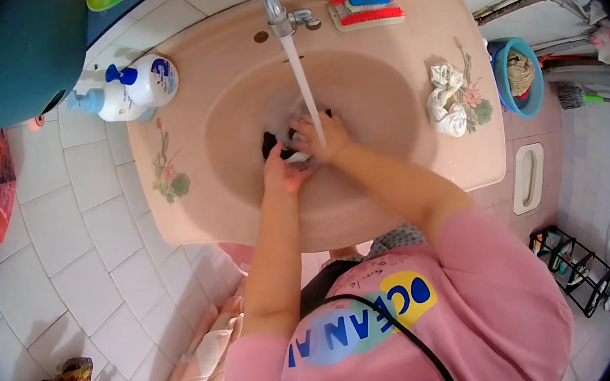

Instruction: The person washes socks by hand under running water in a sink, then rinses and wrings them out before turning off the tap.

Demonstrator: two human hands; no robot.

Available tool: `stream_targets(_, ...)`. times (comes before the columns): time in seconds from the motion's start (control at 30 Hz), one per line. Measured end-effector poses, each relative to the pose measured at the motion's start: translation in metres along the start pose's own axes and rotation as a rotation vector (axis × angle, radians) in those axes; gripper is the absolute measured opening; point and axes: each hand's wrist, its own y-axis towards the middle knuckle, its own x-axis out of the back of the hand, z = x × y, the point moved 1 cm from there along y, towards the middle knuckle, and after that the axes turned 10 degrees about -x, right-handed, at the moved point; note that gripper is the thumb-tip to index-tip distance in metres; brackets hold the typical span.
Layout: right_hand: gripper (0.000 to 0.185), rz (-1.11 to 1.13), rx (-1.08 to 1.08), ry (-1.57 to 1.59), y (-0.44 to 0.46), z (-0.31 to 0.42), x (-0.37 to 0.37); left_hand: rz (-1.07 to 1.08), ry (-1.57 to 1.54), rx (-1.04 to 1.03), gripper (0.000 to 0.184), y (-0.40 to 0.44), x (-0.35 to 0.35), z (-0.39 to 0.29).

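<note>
Both hands are low in the pink sink basin [377,94]. My left hand [287,173] is closed on a small black-and-white cloth [270,144], gripping it from the left. From the right, my right hand [325,139] holds the same wet cloth, its fingers curled over it and partly hidden by water. The chrome faucet [275,9] runs, and its stream [300,74] falls beside and over my right hand. Foamy water surrounds the cloth, whose exact kind I cannot make out.
A crumpled white cloth [447,100] lies on the sink's right ledge. Brushes with red bristles [373,9] rest behind the basin. Pump bottles [128,94] stand at the left corner. A blue bucket [519,78] with cloths is at the right.
</note>
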Motion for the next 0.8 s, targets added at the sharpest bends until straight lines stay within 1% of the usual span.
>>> stream_targets(0.03, 0.058, 0.076, 0.048, 0.008, 0.005, -0.007, -0.003, 0.105, -0.027, 0.024, 0.063, 0.001, 0.007, 0.001)
stream_targets(0.07, 0.06, 0.146, 0.096, 0.015, 0.008, -0.01, -0.006, 0.102, -0.027, 0.021, 0.063, 0.005, 0.011, 0.003)
stream_targets(0.1, 0.052, 0.081, -0.035, -0.092, 0.012, -0.003, 0.024, 0.002, -0.035, 0.027, 0.062, 0.007, 0.006, 0.004)
stream_targets(0.13, 0.052, 0.078, -0.034, -0.091, 0.018, -0.006, 0.007, -0.1, -0.043, 0.039, 0.062, 0.007, 0.003, 0.004)
stream_targets(0.17, 0.042, 0.097, -0.138, 0.233, 0.024, -0.01, -0.017, -0.1, -0.04, 0.04, 0.062, 0.006, 0.001, 0.005)
stream_targets(0.2, 0.037, 0.107, -0.186, 0.392, 0.024, -0.007, -0.017, -0.094, 0.003, 0.068, 0.059, -0.019, -0.028, -0.004)
stream_targets(0.23, 0.033, 0.11, -0.233, 0.553, 0.022, 0.002, 0.0, -0.087, 0.042, 0.093, 0.058, -0.031, -0.044, -0.01)
stream_targets(0.27, 0.025, 0.087, -0.037, 0.635, 0.006, 0.015, 0.015, -0.087, 0.039, 0.094, 0.058, -0.018, -0.034, -0.007)
stream_targets(0.3, 0.02, 0.064, 0.16, 0.714, -0.014, 0.032, 0.042, 0.391, -0.229, 0.094, 0.055, 0.004, -0.018, -0.002)
stream_targets(0.33, 0.021, 0.069, 0.288, 0.758, -0.03, 0.041, 0.056, 0.871, -0.494, 0.088, 0.053, 0.014, -0.01, -0.002)
stream_targets(0.37, 0.022, 0.07, 0.416, 0.799, -0.046, 0.048, 0.067, 0.723, -0.112, 0.064, 0.045, 0.008, -0.013, -0.011)
stream_targets(0.4, 0.022, 0.063, 0.412, 0.796, -0.061, 0.057, 0.082, 0.729, -0.109, 0.07, 0.045, 0.009, -0.013, -0.007)
stream_targets(0.47, 0.021, 0.052, 0.423, 0.64, -0.082, 0.071, 0.103, 0.669, -0.124, -0.041, 0.044, 0.023, -0.003, 0.014)
stream_targets(0.5, 0.021, 0.051, 0.419, 0.641, -0.081, 0.069, 0.099, 0.633, -0.13, -0.098, 0.043, 0.03, 0.006, 0.027)
stream_targets(0.57, 0.017, -0.004, 0.275, 0.504, -0.072, 0.063, 0.08, 0.555, -0.14, -0.216, 0.041, 0.041, 0.022, 0.048)
stream_targets(0.6, 0.017, -0.021, 0.092, 0.461, -0.054, 0.055, 0.074, 0.517, -0.142, -0.274, 0.041, 0.043, 0.025, 0.053)
stream_targets(0.63, 0.017, -0.036, -0.092, 0.415, -0.035, 0.043, 0.068, 0.1, -0.272, -0.005, 0.037, -0.002, -0.032, 0.036)
stream_targets(0.67, 0.017, -0.037, -0.096, 0.417, -0.025, 0.033, 0.06, 0.099, -0.267, -0.003, 0.037, 0.003, -0.033, 0.039)
stream_targets(0.73, 0.02, -0.115, -0.205, 0.597, -0.013, 0.019, 0.059, 0.219, -0.179, -0.106, 0.033, 0.01, -0.034, 0.042)
stream_targets(0.77, 0.02, -0.113, -0.203, 0.592, -0.023, 0.022, 0.053, 0.218, -0.184, -0.104, 0.033, 0.009, -0.029, 0.042)
stream_targets(0.8, 0.02, -0.145, -0.114, 0.579, -0.043, 0.039, 0.066, 0.187, -0.118, -0.151, 0.031, -0.003, -0.026, 0.039)
